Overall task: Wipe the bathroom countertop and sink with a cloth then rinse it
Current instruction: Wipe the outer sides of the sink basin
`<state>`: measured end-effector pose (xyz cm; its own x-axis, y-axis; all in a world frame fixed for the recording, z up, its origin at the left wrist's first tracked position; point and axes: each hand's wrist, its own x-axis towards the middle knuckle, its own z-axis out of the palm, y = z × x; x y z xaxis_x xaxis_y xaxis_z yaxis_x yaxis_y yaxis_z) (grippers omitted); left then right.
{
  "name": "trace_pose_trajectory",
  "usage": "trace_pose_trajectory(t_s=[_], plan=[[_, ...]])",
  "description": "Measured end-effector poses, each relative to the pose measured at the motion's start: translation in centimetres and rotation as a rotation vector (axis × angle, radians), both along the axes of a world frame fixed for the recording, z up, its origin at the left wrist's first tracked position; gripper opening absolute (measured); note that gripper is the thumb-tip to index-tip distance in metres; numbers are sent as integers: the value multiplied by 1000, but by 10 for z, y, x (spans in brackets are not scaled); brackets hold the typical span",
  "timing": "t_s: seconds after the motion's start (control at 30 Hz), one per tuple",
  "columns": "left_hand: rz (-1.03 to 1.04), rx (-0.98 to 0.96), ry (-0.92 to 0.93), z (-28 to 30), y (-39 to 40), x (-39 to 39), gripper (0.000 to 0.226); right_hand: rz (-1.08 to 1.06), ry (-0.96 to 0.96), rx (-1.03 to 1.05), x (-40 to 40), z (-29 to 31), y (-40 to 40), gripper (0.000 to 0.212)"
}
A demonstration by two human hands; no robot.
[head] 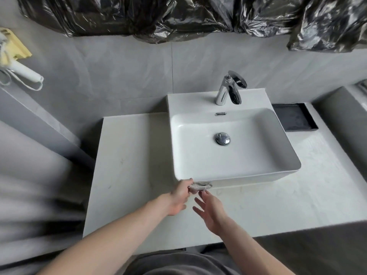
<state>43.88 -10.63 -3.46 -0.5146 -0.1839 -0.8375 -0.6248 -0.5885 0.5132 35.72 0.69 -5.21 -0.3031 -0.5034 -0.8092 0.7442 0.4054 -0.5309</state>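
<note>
left hand (pixel 179 197): pinches bunched cloth (pixel 199 187), at sink's front-left corner
cloth: grey, crumpled, on counter (pixel 129 155) just under sink (pixel 228 147) front edge, touching its base
right hand (pixel 210 210): fingers spread, holds nothing, fingertips just beside cloth
sink: white basin on counter, drain plug (pixel 222 138) in middle
tap (pixel 230 88): chrome, at back rim, no water visible
tray (pixel 294 117): black, right of sink
wall: black plastic sheeting (pixel 178 14) along top

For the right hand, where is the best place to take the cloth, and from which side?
Probably its free right end: the cloth lies bunched on the countertop against the sink base, and the left hand pinches its left end. The open right hand should come from the front.
</note>
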Motion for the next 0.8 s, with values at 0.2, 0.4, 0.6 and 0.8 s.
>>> trace_pose_trajectory(t_s=[0.2,0.4,0.6,0.8], plan=[[-151,-234,-41,21,-26,29,34,-278,-215,-86,-5,3,-25,29],[-65,-543,-194,7,-74,28,91,-591,-191,-99,-52,10,-10,26],[-104,-750,-200,6,-82,-4,52,-513,-195,-157,-32,5,-34,43],[-149,-889,-239,8,-80,-11,19,-309,-268,-192,9,18,-63,67]])
